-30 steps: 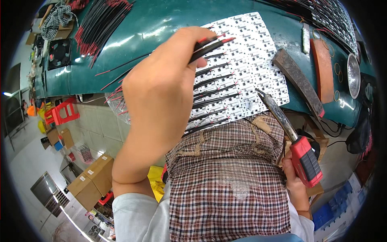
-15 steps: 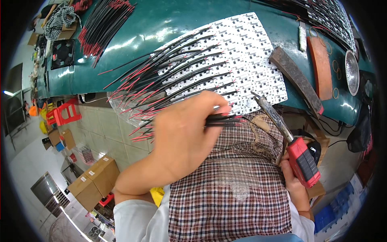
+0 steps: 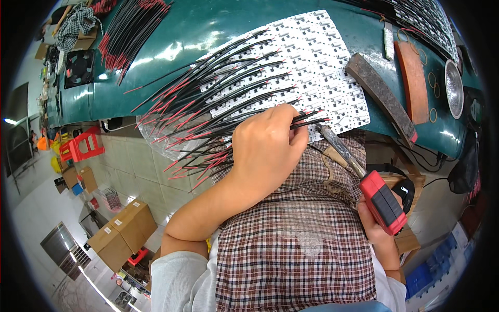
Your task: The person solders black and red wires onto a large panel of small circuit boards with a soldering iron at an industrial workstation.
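Observation:
My left hand [image 3: 267, 148] is closed around a small bunch of black wires [image 3: 308, 118] with red tips. Their ends point right, over the lower edge of a white sheet of small circuit boards [image 3: 325, 62]. In my right hand [image 3: 375, 223] is a soldering iron [image 3: 383, 203] with a red and black handle. Its tip lies close to the ends of the held wires; whether they touch, I cannot tell. Several rows of black wires [image 3: 234, 86] lie across the sheet's left part, their red ends hanging over the table edge past a clear plastic bag [image 3: 161, 136].
Right of the sheet on the green tabletop [image 3: 197, 39] lie a dark bar [image 3: 382, 96], an orange-brown block [image 3: 411, 83], rubber bands [image 3: 433, 86] and a metal bowl [image 3: 454, 88]. A wire bundle [image 3: 132, 34] and a black fan [image 3: 79, 68] are at the far left.
My left hand has moved up and right, bringing the wires over the sheet's lower edge. The soldering iron has shifted slightly left and up, its tip now near the wire ends.

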A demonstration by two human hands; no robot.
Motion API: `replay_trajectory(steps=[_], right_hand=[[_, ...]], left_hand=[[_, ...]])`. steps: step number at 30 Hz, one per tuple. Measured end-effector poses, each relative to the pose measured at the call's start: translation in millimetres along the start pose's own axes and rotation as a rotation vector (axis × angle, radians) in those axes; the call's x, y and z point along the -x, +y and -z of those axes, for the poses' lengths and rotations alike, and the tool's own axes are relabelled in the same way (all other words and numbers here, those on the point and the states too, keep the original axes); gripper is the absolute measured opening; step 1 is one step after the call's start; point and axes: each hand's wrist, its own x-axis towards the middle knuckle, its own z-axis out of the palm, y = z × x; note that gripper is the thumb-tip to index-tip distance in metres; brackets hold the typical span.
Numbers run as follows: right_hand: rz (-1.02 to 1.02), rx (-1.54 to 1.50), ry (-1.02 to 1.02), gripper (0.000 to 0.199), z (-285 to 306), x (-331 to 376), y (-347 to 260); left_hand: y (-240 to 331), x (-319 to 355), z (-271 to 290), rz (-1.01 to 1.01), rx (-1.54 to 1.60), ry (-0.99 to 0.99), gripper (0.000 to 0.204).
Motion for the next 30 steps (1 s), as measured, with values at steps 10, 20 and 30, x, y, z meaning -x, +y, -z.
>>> replay_trajectory(steps=[10, 20, 30], right_hand=[[-0.052, -0.092, -0.016, 0.023, -2.6, -0.4, 1.0], [-0.112, -0.047, 0.082, 0.023, -4.2, 11.2, -3.2], [-0.037, 0.045, 0.012, 0.023, -0.4, 5.7, -7.5]], left_hand=[[-0.1, -0.4, 1.1, -0.032, -0.016, 0.007, 0.014], [0.0, -3.2, 0.7, -0.058, -0.031, 0.006, 0.013], [-1.9, -10.7, 8.2, -0.019, 0.007, -0.134, 0.014]])
